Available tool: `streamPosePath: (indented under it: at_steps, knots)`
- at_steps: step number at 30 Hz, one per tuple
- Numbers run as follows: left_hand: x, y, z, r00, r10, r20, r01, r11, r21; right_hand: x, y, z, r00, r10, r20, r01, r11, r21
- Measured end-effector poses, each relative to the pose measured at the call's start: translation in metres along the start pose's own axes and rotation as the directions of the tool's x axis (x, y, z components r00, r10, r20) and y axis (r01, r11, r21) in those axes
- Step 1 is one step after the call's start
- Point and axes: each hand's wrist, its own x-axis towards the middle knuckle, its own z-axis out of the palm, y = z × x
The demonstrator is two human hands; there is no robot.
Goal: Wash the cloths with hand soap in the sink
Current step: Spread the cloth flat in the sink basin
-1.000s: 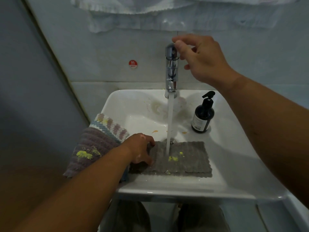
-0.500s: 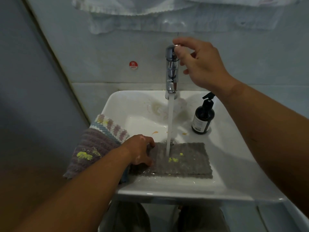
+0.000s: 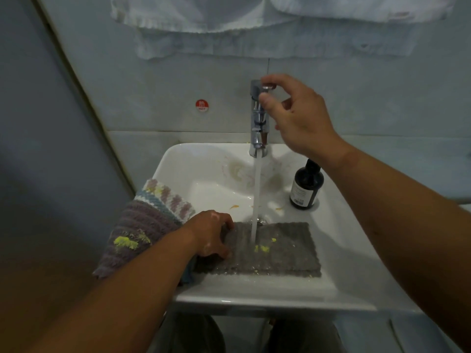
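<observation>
Two cloths, is that right? Where's the leftmost?

Yes. The striped cloth [image 3: 142, 225] hangs over the left rim of the sink [image 3: 254, 299], with yellow smears on its lower part.

And the left grip?

The left grip [image 3: 212, 235] is just right of it, inside the basin. Its fingers and thumb are curled onto the left edge of the grey cloth [image 3: 285, 253], holding it. That cloth lies flat across the basin's near side, with yellow bits near its middle.

Is water running?

A water stream [image 3: 256, 197] falls from the tap [image 3: 258, 123] straight onto the grey cloth, just beside the yellow bits. On the wall left of the tap is a round red sticker [image 3: 202, 105] marked HOT.

What has the right grip got?

The right grip [image 3: 298, 115] is up at the tap's top, thumb and forefinger pinching the cap there. The other fingers hang loosely bent.

And the soap?

The soap bottle [image 3: 305, 187], dark with a pump, stands upright at the sink's back right, below the right wrist and apart from both cloths. White towels [image 3: 204, 16] hang on the wall above.
</observation>
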Motion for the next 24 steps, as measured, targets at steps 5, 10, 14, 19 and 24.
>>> streamPosePath:
  at_steps: [5,10,14,19,24]
  knots:
    - [0.003,-0.002,0.001,1.000,0.001,0.001,-0.001,1.000,0.006,-0.018,0.000,-0.007,0.994,-0.030,0.102,0.040,0.995,-0.092]
    - [0.006,-0.002,0.003,1.000,-0.009,0.012,0.009,1.000,0.007,-0.039,0.042,-0.044,0.957,0.211,-0.198,-0.190,0.974,0.120]
    - [0.008,-0.003,0.004,1.000,-0.006,0.018,0.006,1.000,-0.008,-0.071,0.092,-0.043,0.828,0.561,-0.013,-0.552,0.819,0.156]
    - [0.007,-0.005,0.004,1.000,-0.005,0.014,0.005,1.000,-0.001,-0.090,0.126,-0.023,0.717,0.634,0.288,-0.666,0.746,0.018]
    - [0.007,-0.006,0.005,1.000,-0.007,0.008,0.007,1.000,-0.009,-0.090,0.140,-0.003,0.783,0.544,0.301,-0.552,0.831,-0.068]
